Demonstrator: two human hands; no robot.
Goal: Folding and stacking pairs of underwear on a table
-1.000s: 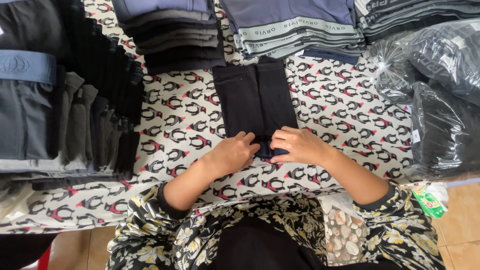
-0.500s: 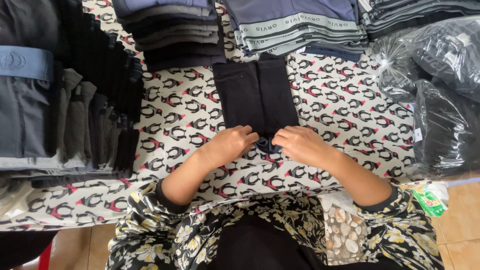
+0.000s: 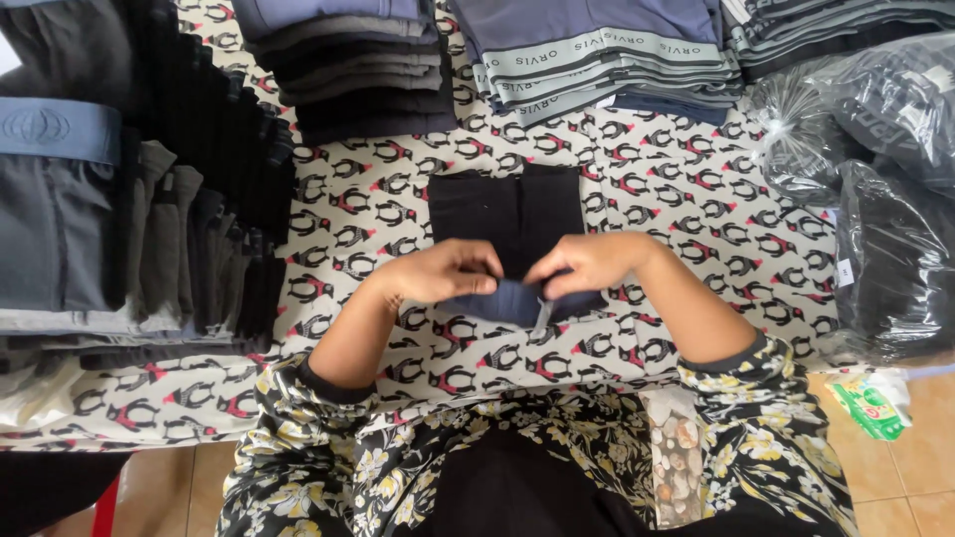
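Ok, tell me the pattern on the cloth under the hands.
Cream cloth printed with black-and-red penguin figures, repeated all over; the head view shows it.

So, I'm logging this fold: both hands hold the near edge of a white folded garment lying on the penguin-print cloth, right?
Not quite. In the head view the left hand and right hand hold the near edge of a black folded garment, not a white one. It does lie on the penguin-print cloth.

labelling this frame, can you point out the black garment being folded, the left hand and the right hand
black garment (image 3: 512,209), head view, flat upper part.
left hand (image 3: 443,270), head view, back of hand.
right hand (image 3: 587,264), head view, back of hand.
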